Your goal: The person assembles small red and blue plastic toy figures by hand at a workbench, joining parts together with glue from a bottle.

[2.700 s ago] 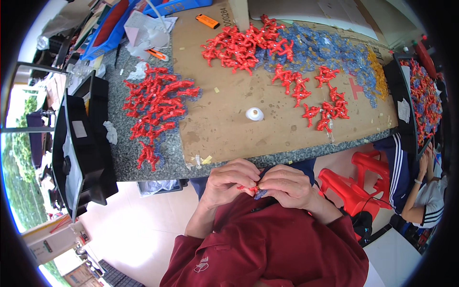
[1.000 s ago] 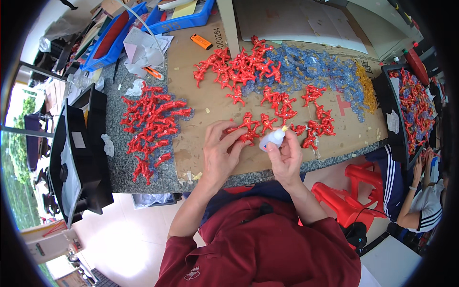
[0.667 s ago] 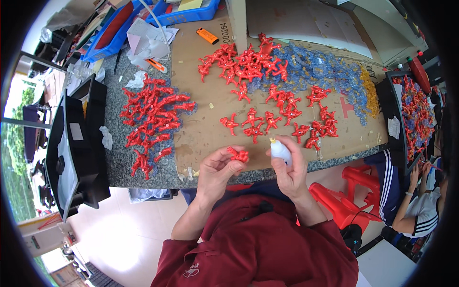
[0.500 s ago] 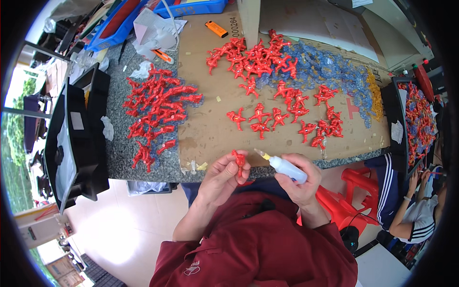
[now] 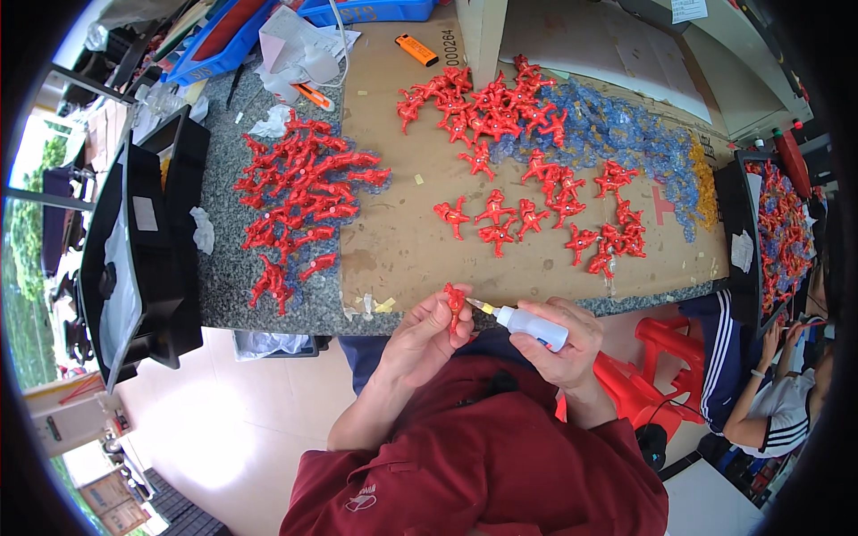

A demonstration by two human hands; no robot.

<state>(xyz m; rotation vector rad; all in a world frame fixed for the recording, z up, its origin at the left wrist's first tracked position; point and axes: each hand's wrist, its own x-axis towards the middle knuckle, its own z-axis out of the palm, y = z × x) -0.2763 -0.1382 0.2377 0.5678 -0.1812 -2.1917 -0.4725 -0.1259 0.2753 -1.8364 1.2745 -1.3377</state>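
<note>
A small red figurine (image 5: 454, 305) is pinched upright between the thumb and fingers of my left hand (image 5: 424, 337), just off the table's front edge. My right hand (image 5: 570, 341) grips a translucent white squeeze bottle (image 5: 531, 330) with a thin yellowish nozzle. The nozzle's tip points left and is at the figurine's side; whether it touches cannot be made out. Beyond my hands, several loose red figurines (image 5: 494, 207) lie on the cardboard. A dense pile of red figurines (image 5: 299, 192) rests on the granite tabletop to the left.
Clear blue pieces (image 5: 617, 129) and yellow pieces (image 5: 702, 183) are heaped at the back right. A black bin (image 5: 749, 259) of red and blue parts stands at the right, near another person's arm (image 5: 751, 411). An orange box cutter (image 5: 416, 50) lies at the back. Red stools (image 5: 666, 357) stand at the right.
The bottle in my right hand has moved left and tilted flatter, bringing its nozzle to the figurine. The figurine stays in my left hand. The whole view has shifted slightly.
</note>
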